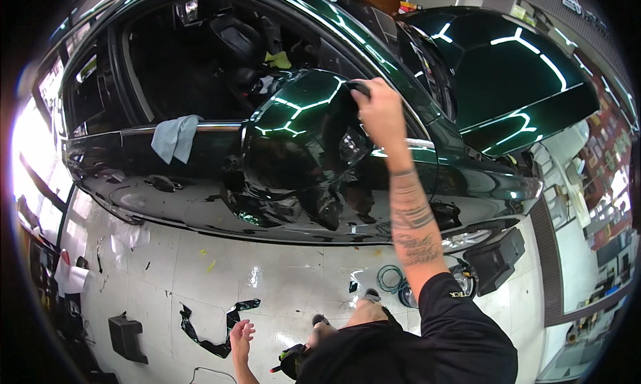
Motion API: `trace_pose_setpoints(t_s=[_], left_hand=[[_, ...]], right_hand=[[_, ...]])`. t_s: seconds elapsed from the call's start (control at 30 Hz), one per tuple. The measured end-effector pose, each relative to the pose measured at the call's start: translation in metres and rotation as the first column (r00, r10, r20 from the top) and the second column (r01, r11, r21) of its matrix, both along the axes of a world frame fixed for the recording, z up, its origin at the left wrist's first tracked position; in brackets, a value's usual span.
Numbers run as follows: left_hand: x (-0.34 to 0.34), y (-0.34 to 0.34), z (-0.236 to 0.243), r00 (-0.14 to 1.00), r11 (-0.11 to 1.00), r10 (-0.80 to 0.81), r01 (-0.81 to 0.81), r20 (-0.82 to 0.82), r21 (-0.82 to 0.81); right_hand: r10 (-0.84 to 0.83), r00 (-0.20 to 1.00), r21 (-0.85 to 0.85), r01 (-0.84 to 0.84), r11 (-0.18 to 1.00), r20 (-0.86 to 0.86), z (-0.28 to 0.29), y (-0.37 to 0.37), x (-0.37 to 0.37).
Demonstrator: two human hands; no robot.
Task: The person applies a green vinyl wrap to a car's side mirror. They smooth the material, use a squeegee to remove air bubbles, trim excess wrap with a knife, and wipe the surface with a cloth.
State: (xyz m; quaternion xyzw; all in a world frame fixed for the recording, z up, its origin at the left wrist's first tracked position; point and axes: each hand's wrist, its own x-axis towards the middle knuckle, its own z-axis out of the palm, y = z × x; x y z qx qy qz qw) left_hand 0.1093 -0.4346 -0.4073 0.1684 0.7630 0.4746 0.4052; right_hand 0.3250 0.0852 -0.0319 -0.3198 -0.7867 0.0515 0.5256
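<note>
Glossy green wrap film (294,110) lies draped over the car's side mirror, its loose dark edges hanging crumpled below against the door (193,204). The mirror itself is mostly hidden under the sheet. At the upper right corner of the film, my right hand (382,113) is closed, thumb and fingers pinching a dark edge. My right arm reaches out straight to it. Low down in the picture, my left hand (242,334) hangs away from the car with its fingers apart and nothing in them. Below it on the floor lies a dark strip of film offcut (212,347).
A light blue cloth (175,138) hangs over the window sill. The door window is open, and a yellow-green cloth (278,60) shows inside. On the floor are a black step stool (127,337), a dark box (494,254), a coiled green hose (389,277) and small scraps.
</note>
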Motion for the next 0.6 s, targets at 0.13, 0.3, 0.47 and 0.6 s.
trace_pose_setpoints(t_s=[0.13,0.3,0.47,0.6], left_hand=[[0.005,0.032,0.014,1.0,0.998,0.015,-0.014,-0.015,0.059],[-0.01,0.069,0.003,0.992,0.979,-0.111,0.119,-0.06,0.162],[0.017,0.054,0.026,0.981,0.971,-0.181,0.168,0.062,0.17],[0.005,0.082,0.038,0.962,0.945,-0.26,0.27,-0.077,0.185]], right_hand=[[-0.154,0.969,0.361,0.075,0.929,0.195,-0.026,-0.172,-0.106],[0.688,0.668,-0.206,-0.659,0.724,0.284,-0.071,-0.187,-0.103],[-0.029,0.991,0.141,0.01,0.99,0.134,0.075,-0.063,-0.052],[-0.263,0.871,0.3,0.142,0.943,0.414,0.027,-0.081,-0.08]])
